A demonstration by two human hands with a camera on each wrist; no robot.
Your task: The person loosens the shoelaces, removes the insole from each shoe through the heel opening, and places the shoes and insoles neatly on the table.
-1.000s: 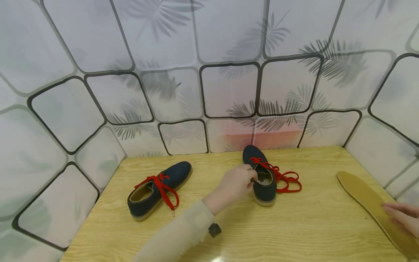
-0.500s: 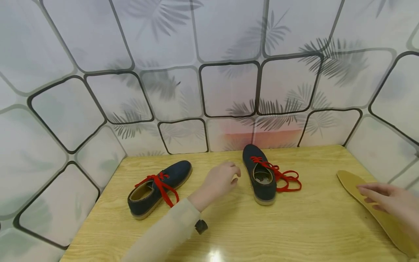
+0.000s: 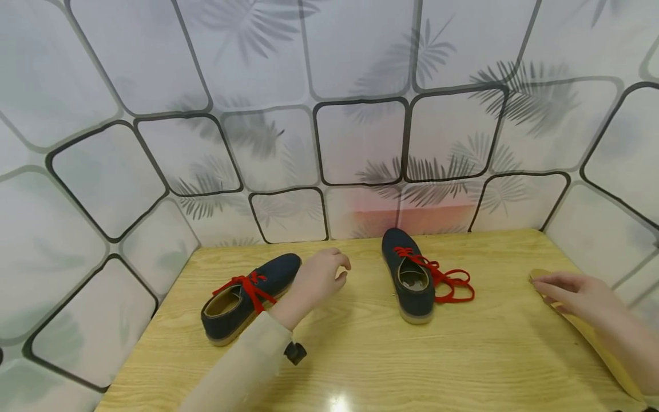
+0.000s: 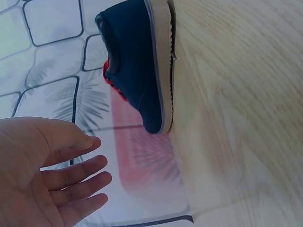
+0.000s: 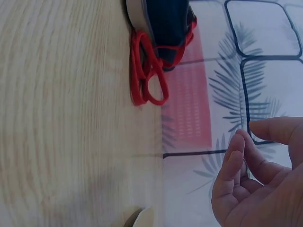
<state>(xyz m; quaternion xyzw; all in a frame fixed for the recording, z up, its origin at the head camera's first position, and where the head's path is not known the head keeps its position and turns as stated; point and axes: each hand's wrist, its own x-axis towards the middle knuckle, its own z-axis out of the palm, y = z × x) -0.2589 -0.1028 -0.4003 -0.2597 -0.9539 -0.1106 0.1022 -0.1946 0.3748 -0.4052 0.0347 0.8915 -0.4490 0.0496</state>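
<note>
Between the two navy shoes, my left hand (image 3: 316,280) hangs over the table with its fingers loosely bent and nothing in them. It overlaps the toe side of the left shoe (image 3: 275,274) in the head view. Red laces trail to the right of the other shoe (image 3: 416,300), whose heel faces me; its side and pale sole show in the left wrist view. Over a tan insole (image 3: 602,346) at the right is my right hand (image 3: 592,300), fingers curved. In the right wrist view that hand holds nothing, and the insole's tip (image 5: 144,218) shows apart from it.
A wooden table (image 3: 463,355) bears everything. A patterned cloth or sheet (image 3: 360,143) stands along its back and sides. The loose red laces (image 3: 455,286) spread over the wood beside the right shoe. A small dark device (image 3: 294,353) sits at my left wrist.
My left hand has left the opening of the right shoe and moved left toward the other one. My right hand has come in from the right edge, moving forward along the insole. Shoes and insole stay put.
</note>
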